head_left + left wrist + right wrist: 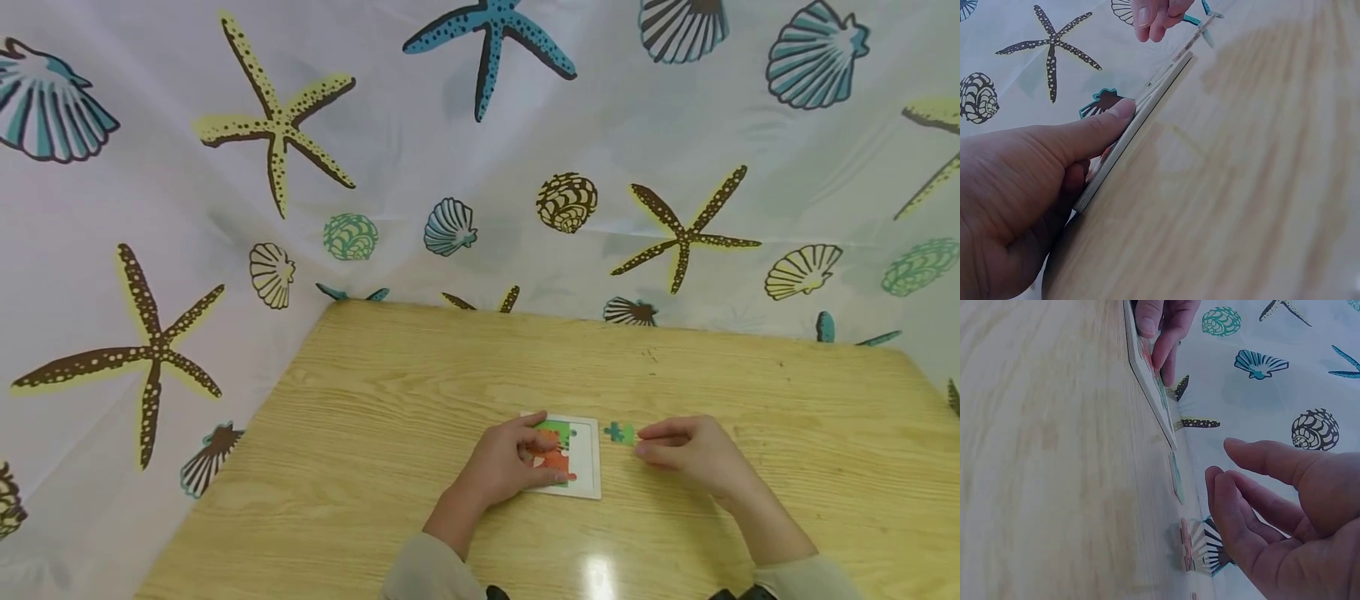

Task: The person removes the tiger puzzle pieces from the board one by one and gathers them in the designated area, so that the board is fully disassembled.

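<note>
A small white-framed jigsaw puzzle tray (594, 467) lies on the table, with orange and green pieces (553, 458) fitted in its left part and bare white at right. My left hand (510, 458) holds the tray from its left side, thumb along the near rim (1124, 134) and fingers bent over the pieces. Just right of the tray lies a loose green and blue puzzle piece (619, 432). My right hand (693, 454) hovers beside that piece; the right wrist view shows a gap between thumb and fingertips (1215, 478), with nothing in it.
Another loose, pinkish puzzle piece (1186, 544) lies near my right hand, hidden behind it in the head view. The wooden table (405, 375) ends at a white cloth (420, 150) printed with starfish and shells at the back and sides.
</note>
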A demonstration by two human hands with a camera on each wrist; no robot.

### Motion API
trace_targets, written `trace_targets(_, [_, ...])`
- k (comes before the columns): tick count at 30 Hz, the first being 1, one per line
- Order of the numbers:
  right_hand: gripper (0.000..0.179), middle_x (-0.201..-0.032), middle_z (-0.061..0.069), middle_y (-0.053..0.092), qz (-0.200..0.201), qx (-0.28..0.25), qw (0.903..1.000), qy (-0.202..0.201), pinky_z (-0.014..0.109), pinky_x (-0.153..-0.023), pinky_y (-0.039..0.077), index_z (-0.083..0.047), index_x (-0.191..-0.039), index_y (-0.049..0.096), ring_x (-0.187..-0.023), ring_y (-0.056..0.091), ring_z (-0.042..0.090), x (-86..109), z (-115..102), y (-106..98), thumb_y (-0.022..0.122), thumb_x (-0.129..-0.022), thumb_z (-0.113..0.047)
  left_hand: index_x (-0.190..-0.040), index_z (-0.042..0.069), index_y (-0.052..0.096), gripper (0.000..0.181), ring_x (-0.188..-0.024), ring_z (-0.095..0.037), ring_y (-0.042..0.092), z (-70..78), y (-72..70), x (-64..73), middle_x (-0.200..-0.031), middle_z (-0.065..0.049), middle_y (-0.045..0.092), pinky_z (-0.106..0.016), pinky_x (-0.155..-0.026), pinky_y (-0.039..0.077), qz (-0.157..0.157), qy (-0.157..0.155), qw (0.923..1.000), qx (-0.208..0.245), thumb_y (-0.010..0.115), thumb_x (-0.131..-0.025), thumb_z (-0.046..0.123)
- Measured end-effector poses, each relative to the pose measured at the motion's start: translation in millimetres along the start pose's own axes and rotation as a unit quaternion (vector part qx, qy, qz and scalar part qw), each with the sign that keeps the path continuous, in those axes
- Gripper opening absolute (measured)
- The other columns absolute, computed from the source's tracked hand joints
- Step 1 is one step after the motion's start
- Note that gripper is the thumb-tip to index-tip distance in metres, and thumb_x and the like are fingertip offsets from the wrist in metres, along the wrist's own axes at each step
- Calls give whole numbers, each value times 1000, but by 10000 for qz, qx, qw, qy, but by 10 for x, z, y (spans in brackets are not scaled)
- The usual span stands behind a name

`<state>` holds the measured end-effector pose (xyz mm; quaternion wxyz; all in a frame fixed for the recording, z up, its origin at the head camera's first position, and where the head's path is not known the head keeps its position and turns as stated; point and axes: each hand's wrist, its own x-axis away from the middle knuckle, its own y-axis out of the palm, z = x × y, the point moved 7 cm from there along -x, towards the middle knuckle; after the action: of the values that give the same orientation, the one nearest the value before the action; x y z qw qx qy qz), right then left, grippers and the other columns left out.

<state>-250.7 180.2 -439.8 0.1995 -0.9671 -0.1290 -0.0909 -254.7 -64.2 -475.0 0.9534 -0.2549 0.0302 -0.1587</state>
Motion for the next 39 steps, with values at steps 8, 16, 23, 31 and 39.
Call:
trace_targets(8, [43,-105,17,75,-144,2,9998,-107,33,-81,59,13,-122,63,-92,73,17,-47,-109,155,75,-90,-12,-108,17,79,38,-83,-13,55,-46,-1,-8,-153,3,49,-19,-62,42,45,-35,10000,-21,89,-74,30])
trace_targets(16, [39,-106,14,75,-162,107,9998,-97,30,-80,58,8,-122,66,-91,71,12,-117,-170,275,74,-90,-13,-107,15,80,39,-139,-26,48,-41,-1,-7,-152,3,50,-31,-93,50,72,-26,9999,-124,89,-74,31])
trace_targets(23, [38,-107,14,76,-190,93,9998,-68,27,-79,57,5,-121,68,-95,72,14,-182,-214,365,75,-90,-16,-107,16,80,39,-144,-28,42,-6,-5,-10,-152,5,50,-39,-104,46,66,-91,9997,-194,89,-73,33])
trace_targets(31, [37,-107,16,76,-195,90,9996,-192,28,-81,57,6,-120,68,-97,72,17,-260,-237,441,75,-90,-13,-108,15,80,39,-144,-29,42,-21,-19,5,-152,4,50,-45,-112,41,91,-98,9999,-35,89,-73,31])
trace_targets(39, [36,-113,18,74,-252,18,9997,-71,31,-80,59,6,-121,67,-100,71,18,-319,-208,518,74,-90,-9,-108,13,79,40,-144,-30,42,16,-22,8,-152,2,50,-44,-112,41,57,-63,10000,16,89,-74,31])
